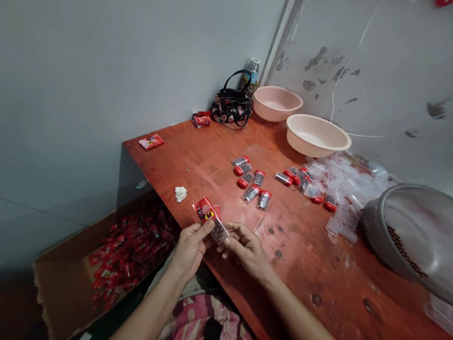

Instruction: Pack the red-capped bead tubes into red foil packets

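My left hand (191, 248) and my right hand (246, 251) are raised just above the front edge of a reddish-brown wooden table (298, 269). Between them is a clear plastic tube of dark pellets (218, 230), held by both hands. A red printed packet (205, 210) sits at its upper end, partly hidden by my left fingers. Several red-capped tubes of dark pellets (250, 185) lie on the table beyond my hands. A loose heap of empty clear plastic tubes (343, 189) lies further right.
A cardboard box of red packets (126, 253) stands left of the table. Two pink basins (316, 134) and a black patterned handbag (232, 106) stand at the back. A large grey basket (418, 232) holding dark pellets stands at the right. A white crumpled tissue (180, 193) lies nearby.
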